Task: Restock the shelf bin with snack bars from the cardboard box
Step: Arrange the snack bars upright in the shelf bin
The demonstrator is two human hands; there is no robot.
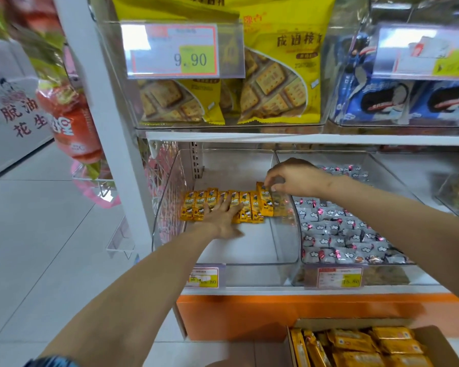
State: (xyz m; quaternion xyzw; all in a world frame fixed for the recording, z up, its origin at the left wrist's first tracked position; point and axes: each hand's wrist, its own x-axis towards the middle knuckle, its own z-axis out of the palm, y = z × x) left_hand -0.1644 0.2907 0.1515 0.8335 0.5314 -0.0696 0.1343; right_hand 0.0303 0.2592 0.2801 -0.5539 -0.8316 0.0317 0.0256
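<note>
The white metal shelf (302, 139) carries a clear, curved-front plastic bin (263, 260), rigid and glossy, whose pale floor is mostly bare. Below it on the floor sits the open brown cardboard box (435, 337), matte and soft-edged, crowded with loose yellow-wrapped snack bars (355, 345).

The step in hand looks like arranging: a single row of orange-yellow foil-wrapped bars (196, 205) lies side by side across the back half of the bin, slim oblong packets with crimped ends and a slick sheen. The left hand (223, 215) lies flat on the middle of this row, fingers straight and spread, pressing the packets so they keep their line. The right hand (294, 178) arches over the row's right end, fingers curled, thumb and fingertips pinching the top of the end bar (265, 202), which stands higher and tilted against its neighbours.

By my reading the task is early, since only one row is laid and the box is full. The next move calls for seating that end bar flush, then reaching down for another handful; the slippery wrappers may slide or fan out once the pressing hand lifts.
</note>
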